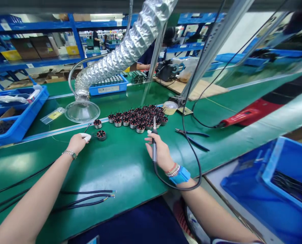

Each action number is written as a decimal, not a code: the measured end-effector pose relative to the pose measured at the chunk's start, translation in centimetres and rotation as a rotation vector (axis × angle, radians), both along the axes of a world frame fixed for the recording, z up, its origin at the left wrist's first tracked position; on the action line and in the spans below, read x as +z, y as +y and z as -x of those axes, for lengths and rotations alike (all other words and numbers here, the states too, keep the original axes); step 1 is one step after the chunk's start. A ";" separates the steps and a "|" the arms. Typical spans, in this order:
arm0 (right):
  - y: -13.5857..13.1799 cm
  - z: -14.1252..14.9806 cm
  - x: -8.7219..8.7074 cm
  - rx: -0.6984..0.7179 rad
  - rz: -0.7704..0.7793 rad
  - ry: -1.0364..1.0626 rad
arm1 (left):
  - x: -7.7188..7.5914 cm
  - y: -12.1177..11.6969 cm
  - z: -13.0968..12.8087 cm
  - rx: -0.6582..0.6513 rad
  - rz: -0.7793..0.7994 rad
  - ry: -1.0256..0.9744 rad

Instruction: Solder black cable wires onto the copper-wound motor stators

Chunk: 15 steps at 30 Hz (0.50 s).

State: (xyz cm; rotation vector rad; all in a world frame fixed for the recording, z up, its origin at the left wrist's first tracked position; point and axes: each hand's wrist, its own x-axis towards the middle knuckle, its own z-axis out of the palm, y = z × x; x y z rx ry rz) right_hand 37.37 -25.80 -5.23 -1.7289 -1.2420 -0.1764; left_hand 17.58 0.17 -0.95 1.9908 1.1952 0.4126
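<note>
Round motor (101, 136) on the green bench (125, 169), just right of the left hand (80, 142)!
Danger: should the right hand (163, 152) drift forward, its soldering iron (154, 152), if hot, could scorch the clustered motors (140, 128); right fingers curl loosely round it, while the left pinches, seemingly on a thin lead (93, 136).

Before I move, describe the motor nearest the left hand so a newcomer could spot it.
On the green table, find the clear hood ending the silver duct. Just below and right of it, two motors sit apart from the cluster. Yours is the lower one, nearest the left hand.
</note>
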 end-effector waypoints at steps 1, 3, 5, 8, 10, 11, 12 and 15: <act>-0.2 -1.1 0.0 -0.046 -0.001 -0.011 | 0.3 -0.2 0.1 0.008 -0.047 0.025; -0.1 -3.0 0.1 -0.110 0.001 -0.024 | 1.2 -0.7 0.7 0.017 -0.185 0.096; 0.6 -4.5 0.3 -0.133 0.005 -0.030 | 2.3 -1.7 1.5 0.011 -0.414 0.225; 2.3 -5.6 0.5 -0.102 0.020 -0.049 | 3.6 -4.1 3.2 -0.003 -0.727 0.371; 3.7 -5.9 0.3 -0.051 0.046 -0.068 | 4.1 -6.0 4.4 -0.018 -0.807 0.377; 4.5 -6.0 0.1 -0.023 0.060 -0.075 | 4.2 -7.0 4.9 -0.032 -0.821 0.370; 5.1 -6.1 0.0 0.002 0.073 -0.080 | 4.2 -7.9 5.5 -0.051 -0.827 0.363; 6.2 -6.1 -0.4 0.068 0.090 -0.073 | 3.8 -9.9 7.1 -0.109 -0.794 0.348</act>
